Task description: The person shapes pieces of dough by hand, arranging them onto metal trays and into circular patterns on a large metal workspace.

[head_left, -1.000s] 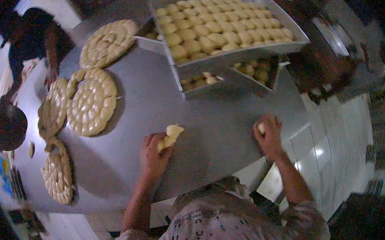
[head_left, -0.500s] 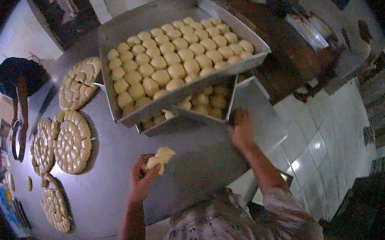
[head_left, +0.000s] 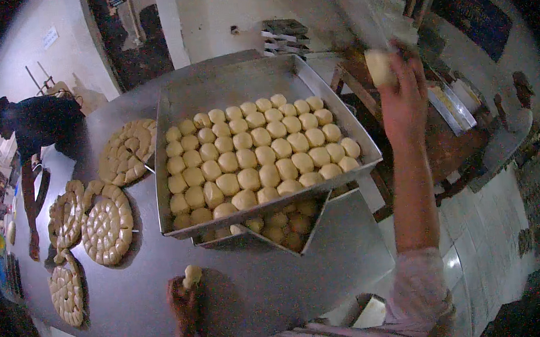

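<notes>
Your left hand (head_left: 182,298) is low over the near part of the broad grey metal table (head_left: 248,301), its fingers curled in a nearly closed grip around a small, pale yellow lump of soft dough (head_left: 192,276) that pokes out past the fingertips; you cannot tell from this view whether the lump touches the metal beneath. Your right hand (head_left: 402,90) is held up at the end of an outstretched arm, past the right side of the trays, its grip partly closed with a rounded, cream-coloured dough piece (head_left: 379,67) at the fingertips; blur hides exactly how the fingers sit on it.

Between your arms is a deep, silvery rectangular metal tray (head_left: 233,86), filled with close-set rows of smooth, pale yellow dough balls (head_left: 253,151). It rests on a lower metal tray (head_left: 315,234) set at an angle, with more dough balls showing inside. To your left on the table lie four flat, round, glossy pale dough coils (head_left: 107,224) divided into segments, and beyond them a co-worker in dark clothing (head_left: 47,121) leans over the table's far left edge
</notes>
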